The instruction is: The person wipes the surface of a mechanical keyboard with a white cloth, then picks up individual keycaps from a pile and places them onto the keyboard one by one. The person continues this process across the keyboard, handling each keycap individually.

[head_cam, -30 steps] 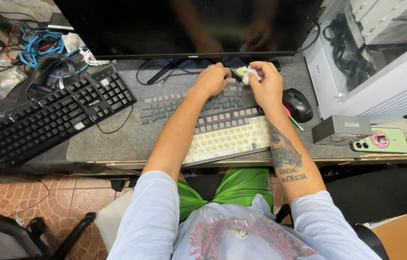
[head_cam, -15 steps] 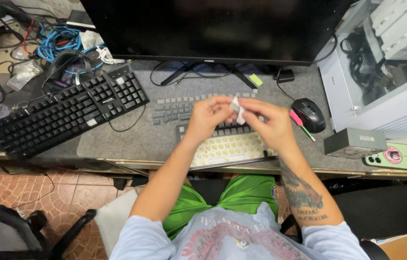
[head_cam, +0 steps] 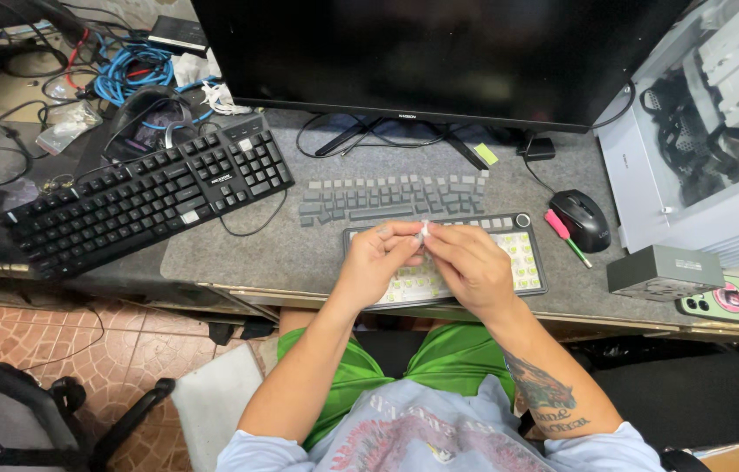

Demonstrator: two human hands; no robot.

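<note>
My left hand (head_cam: 374, 260) and my right hand (head_cam: 467, 262) meet over a stripped keyboard (head_cam: 530, 253) that shows yellow-green switches and a knob at its top right corner. Between the fingertips of both hands is a small pale keycap (head_cam: 424, 231), with a bit of white cloth or wipe against it in my right hand. Rows of loose grey keycaps (head_cam: 387, 197) lie on the grey desk mat (head_cam: 247, 253) just beyond the stripped keyboard.
A black full-size keyboard (head_cam: 142, 197) lies at the left. A dark monitor (head_cam: 439, 52) stands behind. A black mouse (head_cam: 583, 218), a pink-and-green pen (head_cam: 565, 234), a grey box (head_cam: 665, 271) and a green phone (head_cam: 732, 301) sit at the right, beside a white computer case (head_cam: 701, 149). Cables lie at the far left.
Both hands came back from the loose keycaps near the monitor stand toward me, bringing a keycap and the white wipe, and now hold them low over the stripped keyboard.
</note>
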